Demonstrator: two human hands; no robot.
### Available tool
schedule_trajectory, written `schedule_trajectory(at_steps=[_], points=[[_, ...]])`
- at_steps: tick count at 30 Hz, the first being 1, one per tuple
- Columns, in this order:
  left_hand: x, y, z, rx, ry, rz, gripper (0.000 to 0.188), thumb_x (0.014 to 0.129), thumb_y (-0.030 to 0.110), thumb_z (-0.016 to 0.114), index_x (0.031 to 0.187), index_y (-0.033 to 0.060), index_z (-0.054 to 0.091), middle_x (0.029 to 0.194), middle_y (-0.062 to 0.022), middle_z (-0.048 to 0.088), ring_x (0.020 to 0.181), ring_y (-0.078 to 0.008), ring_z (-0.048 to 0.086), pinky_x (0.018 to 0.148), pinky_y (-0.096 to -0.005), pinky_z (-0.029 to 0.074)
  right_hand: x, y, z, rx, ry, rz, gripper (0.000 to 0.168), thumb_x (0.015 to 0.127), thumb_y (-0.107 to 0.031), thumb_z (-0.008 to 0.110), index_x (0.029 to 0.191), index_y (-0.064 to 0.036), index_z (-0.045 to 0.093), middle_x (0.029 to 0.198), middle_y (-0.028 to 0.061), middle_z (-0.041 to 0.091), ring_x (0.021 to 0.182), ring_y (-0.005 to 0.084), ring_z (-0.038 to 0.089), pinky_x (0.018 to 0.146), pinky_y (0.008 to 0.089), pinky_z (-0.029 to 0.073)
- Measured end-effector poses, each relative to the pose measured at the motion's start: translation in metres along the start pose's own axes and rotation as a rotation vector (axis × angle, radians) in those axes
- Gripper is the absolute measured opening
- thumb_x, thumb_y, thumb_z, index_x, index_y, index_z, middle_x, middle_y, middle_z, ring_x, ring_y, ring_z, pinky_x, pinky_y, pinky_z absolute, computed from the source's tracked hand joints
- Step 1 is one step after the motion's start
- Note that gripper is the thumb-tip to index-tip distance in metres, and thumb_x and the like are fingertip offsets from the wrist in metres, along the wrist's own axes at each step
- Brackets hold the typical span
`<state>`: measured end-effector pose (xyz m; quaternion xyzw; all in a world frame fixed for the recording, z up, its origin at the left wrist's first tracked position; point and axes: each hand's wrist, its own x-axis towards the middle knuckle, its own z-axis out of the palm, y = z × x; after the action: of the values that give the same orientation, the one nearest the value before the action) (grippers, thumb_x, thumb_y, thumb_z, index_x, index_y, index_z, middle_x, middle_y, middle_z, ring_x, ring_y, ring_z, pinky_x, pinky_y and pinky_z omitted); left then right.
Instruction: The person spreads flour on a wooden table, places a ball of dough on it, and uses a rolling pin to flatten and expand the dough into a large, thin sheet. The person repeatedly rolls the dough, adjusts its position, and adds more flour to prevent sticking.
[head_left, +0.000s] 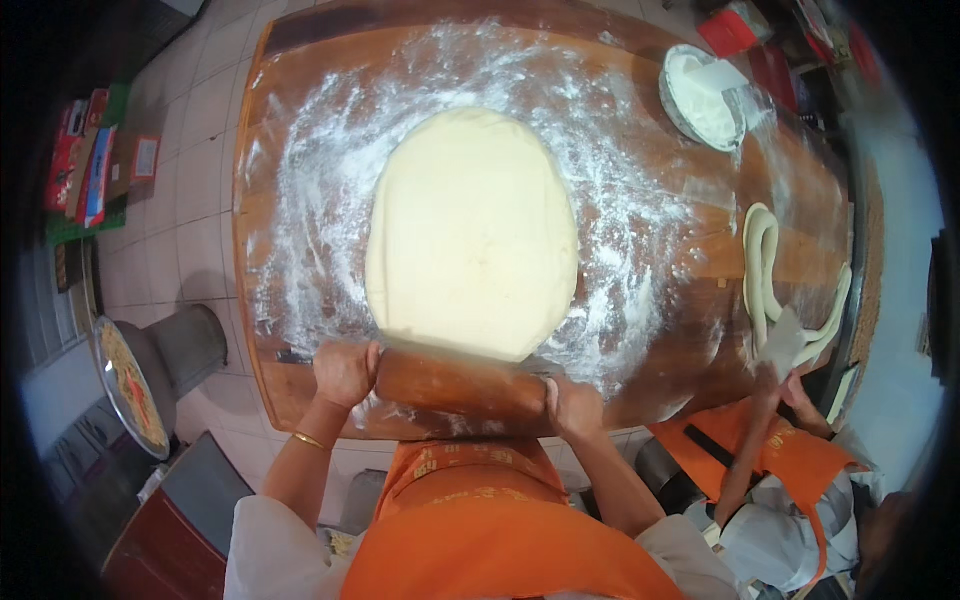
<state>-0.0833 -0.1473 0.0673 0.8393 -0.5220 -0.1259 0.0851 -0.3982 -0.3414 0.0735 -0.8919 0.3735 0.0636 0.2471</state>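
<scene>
A broad, rounded slab of pale dough (472, 232) lies on the flour-dusted wooden table (652, 247). Across the dough's near edge is a thick wooden rolling pin (461, 382), which hides that edge in part. My left hand (343, 373) grips the pin's left end, with a gold-coloured bracelet on the wrist. On the right end, my right hand (576, 405) is closed in the same way. Both forearms reach forward from either side of my orange apron (480, 547).
At the right, a co-worker in an orange apron (795, 450) holds a scraper (780, 346) by long dough strips (759, 255). A flour bowl (701, 105) with a white scoop or card stands at the far right. Left of the table are a round tray (131, 386) and stacked boxes (94, 169).
</scene>
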Motion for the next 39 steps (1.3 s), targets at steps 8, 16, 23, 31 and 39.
schedule_trajectory(at_steps=[8,16,23,31,39], points=[[0.181,0.003,0.011,0.031,0.142,0.313,0.028,0.086,0.021,0.055,0.061,0.0092,0.055,0.059,-0.0132,0.054,0.057,-0.0338,0.053,0.061,-0.0417,0.041,0.054,0.035,-0.001,0.043,0.095,0.121,0.022,0.094,-0.020,0.045,0.078,-0.008,0.054,0.055,0.0175,0.054,0.050,0.0377,0.055,0.048,0.0465,0.044],[0.337,0.040,0.037,0.130,0.328,0.442,0.035,0.090,0.032,0.051,0.062,0.0141,0.061,0.059,-0.0097,0.060,0.056,-0.0291,0.058,0.057,-0.0399,0.045,0.150,0.091,-0.044,-0.115,0.190,0.331,0.030,0.097,-0.026,0.038,0.085,-0.006,0.057,0.062,0.0221,0.059,0.058,0.0423,0.059,0.055,0.0510,0.047],[0.408,0.071,0.016,0.108,0.297,0.356,0.038,0.093,0.034,0.048,0.068,0.0089,0.064,0.062,-0.0145,0.062,0.058,-0.0340,0.060,0.055,-0.0437,0.047,0.230,0.158,-0.076,-0.222,0.425,0.320,0.030,0.097,-0.026,0.040,0.092,-0.005,0.061,0.074,0.0248,0.062,0.068,0.0433,0.060,0.060,0.0525,0.047],[0.190,-0.002,0.013,-0.008,0.240,0.099,0.023,0.085,0.022,0.059,0.066,0.0098,0.059,0.057,-0.0112,0.055,0.050,-0.0307,0.054,0.052,-0.0395,0.042,0.160,0.062,-0.056,-0.188,0.265,-0.082,0.027,0.095,-0.021,0.043,0.079,-0.007,0.059,0.063,0.0180,0.055,0.056,0.0365,0.054,0.055,0.0464,0.044],[0.283,-0.023,0.027,0.114,0.325,0.107,0.031,0.090,0.026,0.053,0.065,0.0108,0.062,0.058,-0.0137,0.057,0.054,-0.0324,0.055,0.056,-0.0425,0.045,0.246,0.086,-0.046,-0.262,0.317,0.032,0.026,0.095,-0.024,0.044,0.092,-0.006,0.062,0.056,0.0183,0.055,0.054,0.0383,0.058,0.053,0.0484,0.047]])
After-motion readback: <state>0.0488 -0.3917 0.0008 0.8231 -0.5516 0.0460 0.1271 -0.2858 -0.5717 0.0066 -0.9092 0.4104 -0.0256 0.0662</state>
